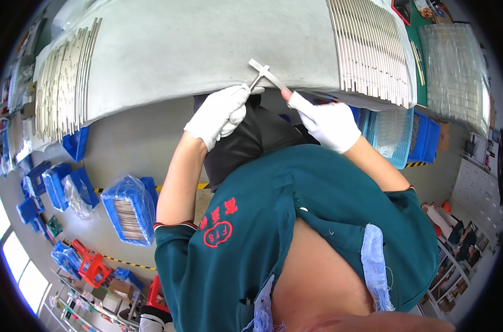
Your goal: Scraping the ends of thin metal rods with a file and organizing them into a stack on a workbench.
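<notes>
By the bench (pixel 218 44), left hand (pixel 223 113) grips slim rod (pixel 256 83), right hand (pixel 330 124) flat bar (pixel 274 80); a slack grip might drop either.

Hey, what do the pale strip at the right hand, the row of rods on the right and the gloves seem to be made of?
Strip: perhaps metal or plastic; its smooth, pale face leaves it open. Rods: probably metal, from their silvery sheen. Gloves: likely matt white fabric, going by their soft creases.

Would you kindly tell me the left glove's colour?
The left glove is white, clearest in the head view.
</notes>
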Action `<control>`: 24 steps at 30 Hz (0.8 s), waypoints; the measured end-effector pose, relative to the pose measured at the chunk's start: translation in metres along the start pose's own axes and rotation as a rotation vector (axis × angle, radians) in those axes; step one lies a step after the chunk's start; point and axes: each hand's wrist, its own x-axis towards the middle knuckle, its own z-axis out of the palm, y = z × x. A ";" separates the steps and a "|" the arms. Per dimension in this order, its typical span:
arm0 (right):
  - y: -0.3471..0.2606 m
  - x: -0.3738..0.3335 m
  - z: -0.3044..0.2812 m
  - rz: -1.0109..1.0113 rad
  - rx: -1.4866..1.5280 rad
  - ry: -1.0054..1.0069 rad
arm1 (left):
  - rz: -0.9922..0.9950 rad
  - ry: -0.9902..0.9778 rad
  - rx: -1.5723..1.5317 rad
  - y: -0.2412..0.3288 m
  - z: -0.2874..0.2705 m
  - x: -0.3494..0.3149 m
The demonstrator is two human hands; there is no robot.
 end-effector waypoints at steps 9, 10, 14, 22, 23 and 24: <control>0.000 -0.003 -0.003 0.016 -0.030 -0.072 | -0.011 0.043 0.064 0.002 0.001 0.001; -0.001 -0.001 -0.005 0.037 -0.007 -0.049 | 0.002 0.014 0.054 0.001 0.000 0.002; 0.003 0.023 0.002 0.047 -0.006 0.043 | 0.005 -0.006 0.077 0.001 0.000 0.003; 0.002 -0.009 -0.010 -0.009 -0.043 -0.079 | 0.001 0.008 0.015 -0.001 -0.001 0.002; 0.000 -0.007 -0.008 -0.008 -0.045 -0.059 | 0.000 0.013 0.018 -0.001 -0.001 0.002; -0.001 -0.001 -0.006 -0.005 -0.043 -0.059 | -0.001 0.017 0.021 -0.001 0.000 0.002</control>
